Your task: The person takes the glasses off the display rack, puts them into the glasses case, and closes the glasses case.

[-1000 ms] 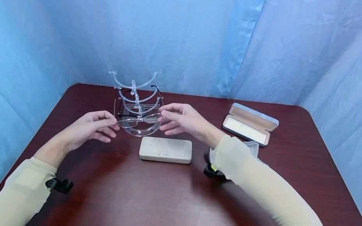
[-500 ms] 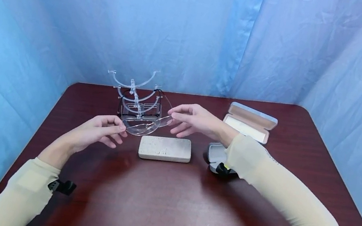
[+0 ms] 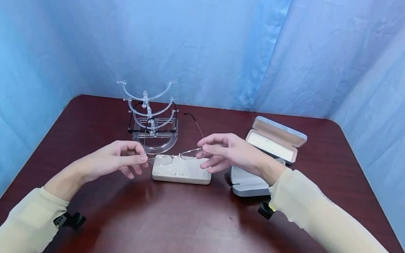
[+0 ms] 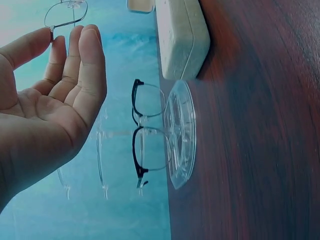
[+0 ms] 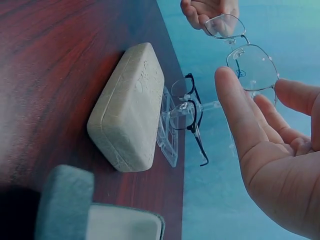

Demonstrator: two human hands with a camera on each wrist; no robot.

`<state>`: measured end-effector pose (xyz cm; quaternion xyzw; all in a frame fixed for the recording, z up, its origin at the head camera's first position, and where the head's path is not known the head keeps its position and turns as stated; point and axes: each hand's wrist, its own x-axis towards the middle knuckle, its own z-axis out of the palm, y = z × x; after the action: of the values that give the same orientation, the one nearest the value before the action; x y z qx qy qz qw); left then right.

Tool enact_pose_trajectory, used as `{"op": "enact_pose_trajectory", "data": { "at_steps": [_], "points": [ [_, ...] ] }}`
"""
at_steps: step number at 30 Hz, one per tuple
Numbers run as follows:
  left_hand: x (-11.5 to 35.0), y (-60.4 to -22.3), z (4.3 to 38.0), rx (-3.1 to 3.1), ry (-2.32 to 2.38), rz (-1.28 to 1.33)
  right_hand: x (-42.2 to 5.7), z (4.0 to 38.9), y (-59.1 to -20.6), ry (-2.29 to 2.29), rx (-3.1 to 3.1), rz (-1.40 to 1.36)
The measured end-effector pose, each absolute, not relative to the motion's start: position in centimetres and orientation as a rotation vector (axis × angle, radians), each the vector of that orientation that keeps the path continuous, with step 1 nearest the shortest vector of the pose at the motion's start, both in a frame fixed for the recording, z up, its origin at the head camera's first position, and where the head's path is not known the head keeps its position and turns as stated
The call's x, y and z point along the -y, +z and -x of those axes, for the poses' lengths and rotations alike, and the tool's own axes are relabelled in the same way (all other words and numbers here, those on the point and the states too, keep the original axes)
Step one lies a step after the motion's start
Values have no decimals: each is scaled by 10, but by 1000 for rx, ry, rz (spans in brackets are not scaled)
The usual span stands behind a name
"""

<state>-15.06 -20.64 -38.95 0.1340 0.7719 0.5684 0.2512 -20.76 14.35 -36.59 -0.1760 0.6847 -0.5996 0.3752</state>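
Observation:
Thin metal-framed eyeglasses (image 5: 252, 67) hang in the air between my hands, temples unfolded and pointing away from me. My left hand (image 3: 115, 158) pinches the frame at its left hinge between thumb and finger. At the other hinge, my right hand (image 3: 228, 153) pinches it the same way. Below the lenses, in the head view, lies a closed cream glasses case (image 3: 181, 174). Behind it stands a clear acrylic eyeglasses stand (image 3: 149, 111), with dark-rimmed eyeglasses (image 4: 136, 107) resting on a low arm. Its upper arms carry nothing.
An open glasses case (image 3: 277, 139) with a pale lining stands at the back right. Nearer, a grey open case (image 3: 251, 183) is partly hidden by my right hand and forearm. A blue curtain (image 3: 209, 34) surrounds the dark red table (image 3: 170, 232).
Both hands have carried the metal-framed eyeglasses away from the stand, rightward and toward me, to above the cream case. The dark-rimmed pair stays on the stand.

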Motion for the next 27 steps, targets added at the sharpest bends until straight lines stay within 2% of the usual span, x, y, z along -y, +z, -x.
{"op": "enact_pose_trajectory", "data": {
  "at_steps": [14,27],
  "points": [
    [186,-393,148,-2046,1545,-458,-170,192,-372,-1596,-1745,432],
    [160,-386,168,-2032,1570,-473,-195,195,-373,-1657,-1807,403]
  ]
}}
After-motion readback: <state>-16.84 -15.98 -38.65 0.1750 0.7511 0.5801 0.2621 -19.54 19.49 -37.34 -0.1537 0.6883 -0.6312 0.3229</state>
